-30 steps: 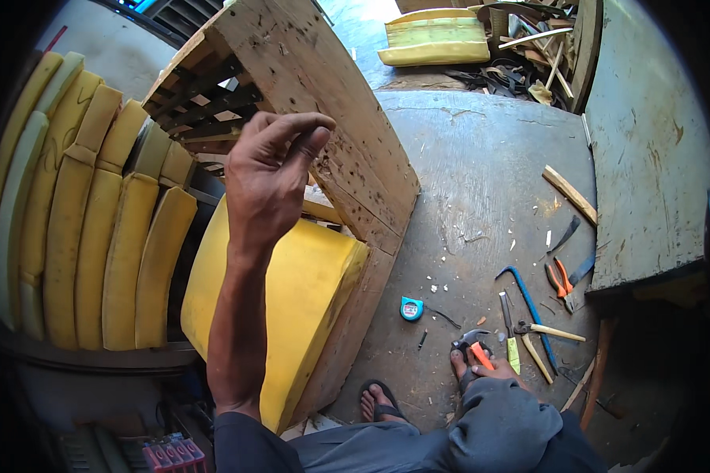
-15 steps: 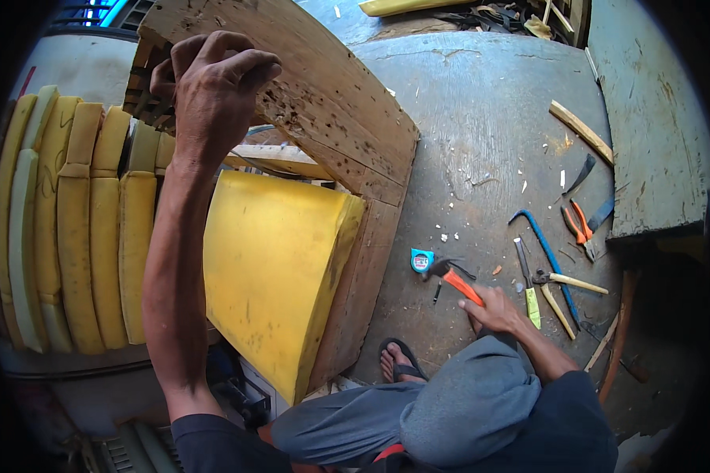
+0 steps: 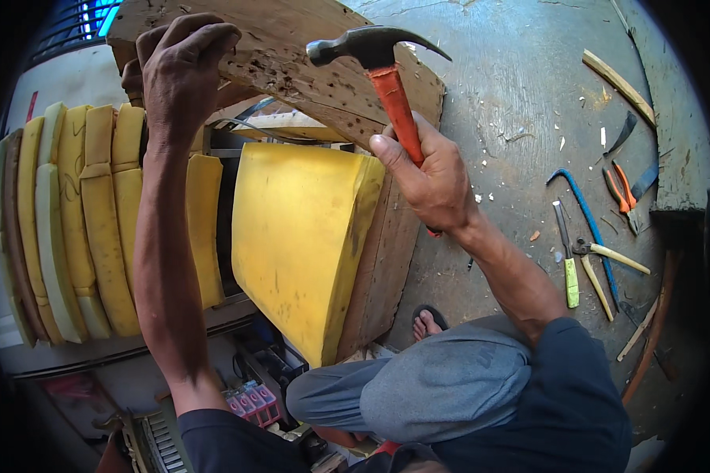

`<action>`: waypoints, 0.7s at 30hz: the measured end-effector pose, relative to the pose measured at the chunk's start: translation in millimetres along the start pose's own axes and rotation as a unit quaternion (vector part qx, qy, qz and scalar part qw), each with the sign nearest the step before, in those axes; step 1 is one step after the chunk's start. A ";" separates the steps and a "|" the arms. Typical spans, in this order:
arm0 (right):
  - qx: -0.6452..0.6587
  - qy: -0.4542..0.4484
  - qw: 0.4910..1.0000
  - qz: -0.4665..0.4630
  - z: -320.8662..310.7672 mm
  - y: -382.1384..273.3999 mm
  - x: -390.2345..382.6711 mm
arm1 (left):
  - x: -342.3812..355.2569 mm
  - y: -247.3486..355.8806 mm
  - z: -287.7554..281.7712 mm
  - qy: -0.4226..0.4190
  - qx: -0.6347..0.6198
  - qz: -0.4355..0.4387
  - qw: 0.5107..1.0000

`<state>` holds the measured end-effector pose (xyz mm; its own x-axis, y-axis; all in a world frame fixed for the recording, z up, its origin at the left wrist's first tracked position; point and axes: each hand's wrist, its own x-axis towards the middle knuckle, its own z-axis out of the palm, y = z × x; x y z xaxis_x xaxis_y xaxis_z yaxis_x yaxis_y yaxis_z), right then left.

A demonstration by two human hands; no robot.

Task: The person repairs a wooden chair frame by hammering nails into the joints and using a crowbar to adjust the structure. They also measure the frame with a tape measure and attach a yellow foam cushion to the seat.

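Grey, scuffed floor [image 3: 521, 71], littered with pale chips and splinters. Its right edge runs under a worn grey-green panel [image 3: 690, 142]. Along that edge: a squared pale wooden stick [image 3: 619, 85], orange-handled pliers [image 3: 625, 189], a hooked blue metal bar [image 3: 590, 225], a chisel with a yellow-green handle [image 3: 566, 252] and pincers with cream handles [image 3: 619, 258]; bar and pincers overlap. Left of the floor, a pale wooden frame pitted with holes [image 3: 288, 63]; beside its lower part, a thick yellow foam cushion [image 3: 296, 236]. Farther left, a row of upright yellowish foam pads [image 3: 106, 236].

Claw hammer, dark steel head and orange handle [image 3: 390, 91], up in front of the frame, well above the floor: face to the left, claw to the right. Right hand [image 3: 434, 181], grip clenched round the handle, thumb lying along it. Left hand [image 3: 183, 87] at the frame's upper left corner, grip curled, thumb and forefinger ends close together (too dark there to tell whether anything is pinched).

Most of that corner is hidden behind the left hand. The handle's lower part is lost inside the right fist. The lens's black rim cuts off the panel; the lower right corner of the floor sinks into shadow.
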<state>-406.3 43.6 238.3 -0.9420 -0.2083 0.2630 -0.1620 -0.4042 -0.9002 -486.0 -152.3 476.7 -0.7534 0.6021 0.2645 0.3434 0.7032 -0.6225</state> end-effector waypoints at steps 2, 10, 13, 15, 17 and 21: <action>-0.004 -0.006 1.000 -0.009 3.0 -6.4 6.5 | -1.7 1.1 0.9 0.004 -0.006 -0.011 1.000; 0.059 0.031 0.996 -0.066 25.7 -24.3 25.4 | -4.4 8.8 3.7 0.025 -0.016 -0.006 1.000; 0.082 0.082 0.983 -0.140 45.2 -15.6 33.6 | -5.8 13.1 1.8 0.025 -0.006 -0.008 1.000; 0.027 0.087 0.984 -0.152 51.8 -13.0 34.4 | -5.0 12.2 0.6 0.029 -0.007 -0.008 1.000; -0.035 0.052 0.990 -0.130 57.0 -12.0 36.0 | -7.2 11.8 4.1 0.023 -0.006 -0.016 1.000; -0.002 0.124 0.978 -0.171 60.7 -1.9 36.5 | -5.2 10.7 7.8 0.027 -0.030 -0.018 0.999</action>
<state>-422.6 -17.4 270.7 -0.8749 0.1600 0.4571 -0.4802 -0.4095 -0.7757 -482.8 -150.8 462.9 -0.7347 0.5944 0.3271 0.3502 0.7452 -0.5674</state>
